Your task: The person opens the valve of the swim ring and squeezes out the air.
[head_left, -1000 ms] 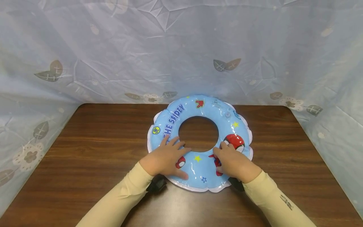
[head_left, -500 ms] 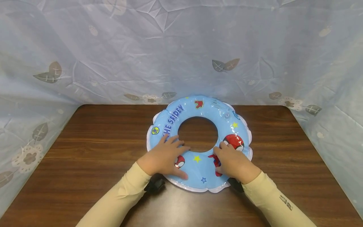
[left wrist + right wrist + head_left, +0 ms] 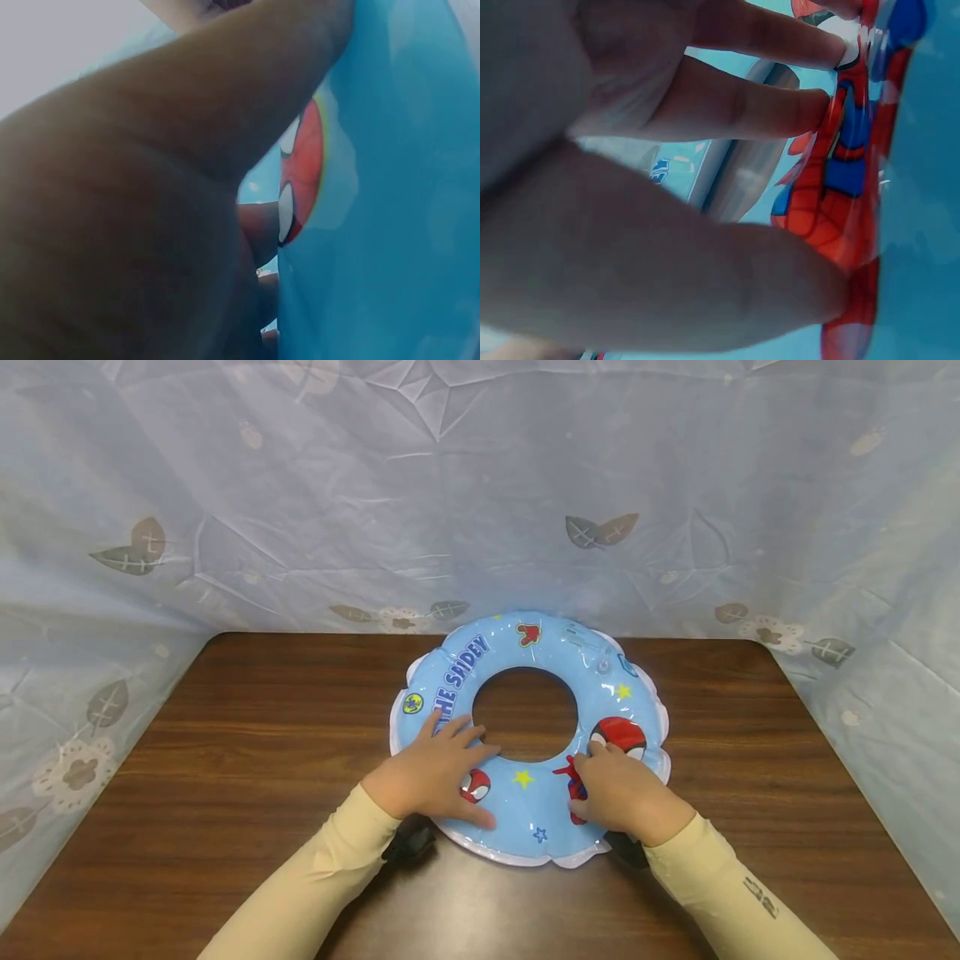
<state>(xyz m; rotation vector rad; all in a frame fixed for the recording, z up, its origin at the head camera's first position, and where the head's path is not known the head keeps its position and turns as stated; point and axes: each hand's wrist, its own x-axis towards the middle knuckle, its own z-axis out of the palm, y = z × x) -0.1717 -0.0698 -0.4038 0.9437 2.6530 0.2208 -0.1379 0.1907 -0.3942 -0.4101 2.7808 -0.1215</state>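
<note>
An inflated light-blue swim ring [image 3: 555,810] with a wavy white rim lies flat, printed with red masked characters, stars and lettering. Resting on its near left part is my left hand [image 3: 431,777], fingers spread toward the hole and thumb apart from them. In the left wrist view that thumb [image 3: 277,82] lies across the blue vinyl beside a red mask print [image 3: 304,172]. On the near right part, my right hand [image 3: 618,793] touches the top with its fingertips, over a red-and-blue figure. The right wrist view shows thumb and fingers [image 3: 757,109] set apart on this print [image 3: 844,180].
Underneath is a dark brown wooden table [image 3: 285,718] with rounded far corners. A pale grey-blue curtain [image 3: 495,485] with leaf and flower prints hangs behind it and at both sides. Black wrist devices [image 3: 408,843] sit under the cream sleeves [image 3: 322,877].
My right fingers have drawn back slightly from the hole, showing a little more of the printed figure. The left hand has shifted barely to the left. The ring stays in place.
</note>
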